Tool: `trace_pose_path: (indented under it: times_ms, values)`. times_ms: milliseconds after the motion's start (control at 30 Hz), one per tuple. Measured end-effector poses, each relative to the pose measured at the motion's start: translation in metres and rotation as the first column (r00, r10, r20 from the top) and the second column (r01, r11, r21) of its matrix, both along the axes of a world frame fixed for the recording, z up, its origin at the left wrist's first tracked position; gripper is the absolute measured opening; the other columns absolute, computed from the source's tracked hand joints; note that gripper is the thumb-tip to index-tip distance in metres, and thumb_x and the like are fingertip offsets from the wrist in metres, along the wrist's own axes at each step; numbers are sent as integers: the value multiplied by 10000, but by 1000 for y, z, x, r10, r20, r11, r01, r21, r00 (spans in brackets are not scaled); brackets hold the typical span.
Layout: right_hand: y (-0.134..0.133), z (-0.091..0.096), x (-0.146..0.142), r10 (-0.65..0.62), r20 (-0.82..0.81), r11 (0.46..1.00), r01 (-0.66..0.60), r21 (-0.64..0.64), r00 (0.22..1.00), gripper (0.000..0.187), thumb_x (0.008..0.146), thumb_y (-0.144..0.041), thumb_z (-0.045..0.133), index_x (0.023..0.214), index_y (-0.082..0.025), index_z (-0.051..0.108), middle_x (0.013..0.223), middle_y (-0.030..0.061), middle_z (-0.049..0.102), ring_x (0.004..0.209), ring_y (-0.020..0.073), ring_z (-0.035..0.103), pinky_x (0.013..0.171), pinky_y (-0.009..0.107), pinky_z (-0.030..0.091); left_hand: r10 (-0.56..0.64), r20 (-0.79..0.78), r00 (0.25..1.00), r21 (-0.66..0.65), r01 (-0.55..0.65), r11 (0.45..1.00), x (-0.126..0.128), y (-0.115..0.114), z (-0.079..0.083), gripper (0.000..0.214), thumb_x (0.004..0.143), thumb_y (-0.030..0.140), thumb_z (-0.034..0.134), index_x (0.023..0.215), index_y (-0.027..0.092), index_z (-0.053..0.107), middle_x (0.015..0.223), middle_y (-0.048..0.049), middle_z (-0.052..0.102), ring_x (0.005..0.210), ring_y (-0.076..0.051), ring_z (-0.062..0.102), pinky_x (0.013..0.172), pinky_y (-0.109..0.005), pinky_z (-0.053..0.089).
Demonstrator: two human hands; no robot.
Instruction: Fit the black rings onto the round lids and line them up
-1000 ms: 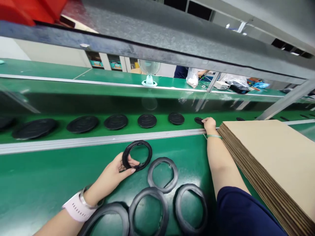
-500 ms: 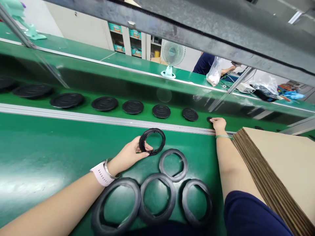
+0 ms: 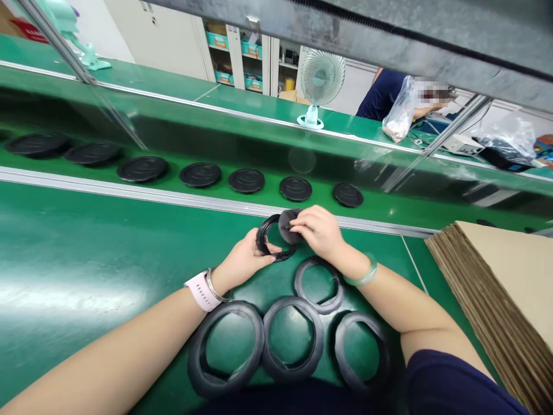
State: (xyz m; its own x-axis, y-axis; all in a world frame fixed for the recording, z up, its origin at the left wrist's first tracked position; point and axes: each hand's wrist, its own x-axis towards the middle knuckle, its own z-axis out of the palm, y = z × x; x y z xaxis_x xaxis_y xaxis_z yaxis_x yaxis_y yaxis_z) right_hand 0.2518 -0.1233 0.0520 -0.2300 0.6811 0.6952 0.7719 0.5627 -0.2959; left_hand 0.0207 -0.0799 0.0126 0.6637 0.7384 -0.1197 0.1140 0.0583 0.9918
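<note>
My left hand (image 3: 248, 257) grips a black plastic ring (image 3: 262, 237) by its left side, held above the green table. Pinched in my right hand (image 3: 317, 229) is a dark round disc (image 3: 287, 226), tilted and overlapping the ring's right part; whether the two touch I cannot tell. Just below my hands lies a grey ring (image 3: 301, 288). Nearer to me are more grey rings: a left one (image 3: 196, 360), a middle one (image 3: 316, 340) and a right one (image 3: 344, 351).
Several black round discs (image 3: 246, 180) sit in a row on the green conveyor belt (image 3: 380, 210) behind a metal rail (image 3: 173, 197). A cardboard stack (image 3: 505, 288) stands at the right. Beyond the belt are a fan (image 3: 322, 78) and a person in a dark sleeve (image 3: 382, 95).
My right hand has picked the dark disc off the belt and brought it left to the ring. The left hand still holds the ring. The camera view has shifted a little.
</note>
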Motion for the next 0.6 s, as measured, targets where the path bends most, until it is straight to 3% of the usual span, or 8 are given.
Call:
trace_pose_path:
  times_ms: [67,167,400,600]
  values:
    - [-2,-6,-18,65,106,998,-62,-31,992,163,979,-278,584,929,-191,712,887,69,697,854,210,618,794,357,516,20,-21,1000,20,-19,1000,0,1,-3,593,677,353,827,1138,195,489,1133,-91,725,1049,-292,702,928,-456,566]
    - [-2,-16,-21,41,204,998,-32,-51,978,204,1003,-278,533,935,-179,698,888,90,677,842,213,606,771,354,510,14,-28,1000,27,-14,1000,0,3,-6,622,680,340,830,1178,193,488,1157,-85,709,1056,-283,696,923,-441,567]
    - [0,-20,-15,77,293,997,-69,-41,953,235,1010,-309,527,956,-166,706,879,84,672,776,182,603,687,309,508,5,-7,1000,-3,-5,1000,0,3,-8,628,699,331,821,1206,200,474,1168,-79,693,1045,-273,697,916,-434,569]
    - [1,-25,-16,118,309,991,-129,16,944,194,1004,-267,531,995,-157,690,924,105,672,838,193,624,736,325,537,29,-68,997,55,-25,998,-1,5,-10,638,696,344,824,1208,204,470,1189,-85,678,1055,-280,685,895,-423,571]
